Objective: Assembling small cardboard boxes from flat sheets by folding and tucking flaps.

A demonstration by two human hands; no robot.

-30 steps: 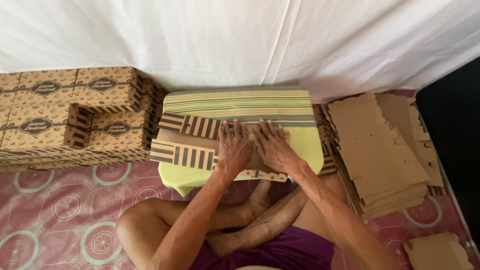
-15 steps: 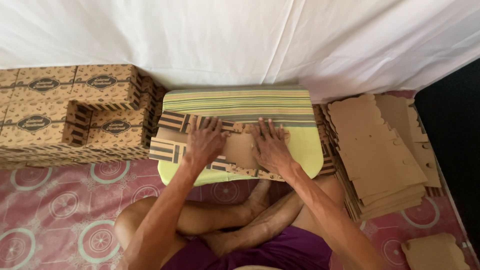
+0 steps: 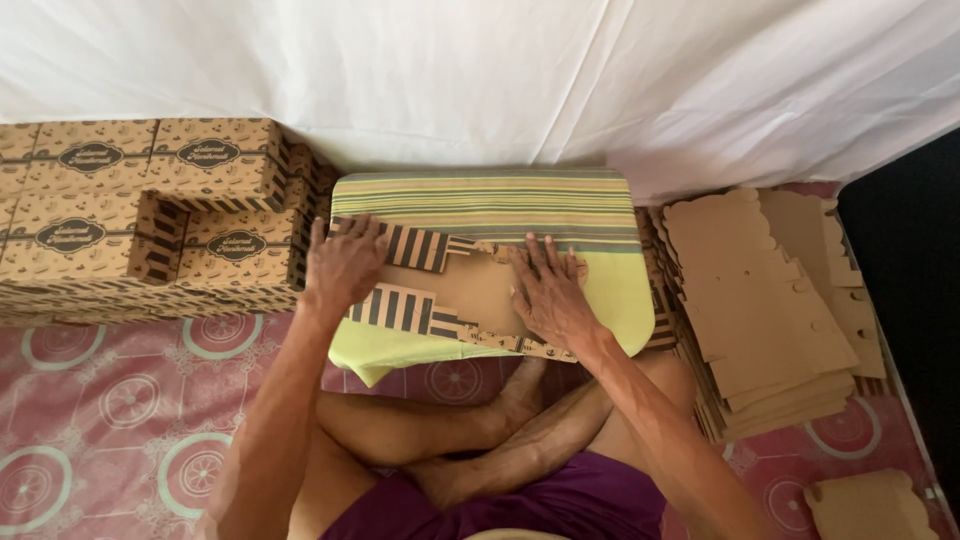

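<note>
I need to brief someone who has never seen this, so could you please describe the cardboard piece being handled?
On the green-and-yellow striped cushion by the white sheet lies a flat, unfolded brown cardboard box blank, pressed by the left hand and right hand. Unlike the plain blanks stacked beside it, its flaps carry black stripes.

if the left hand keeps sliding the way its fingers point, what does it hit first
Probably the white sheet. The left hand points up across the cardboard blank's striped flap and the striped cushion; the folded boxes lie just left of that line.

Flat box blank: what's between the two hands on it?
In the head view, only the blank's plain brown middle panel lies between the left hand and right hand; nothing else sits on that stretch.
</note>
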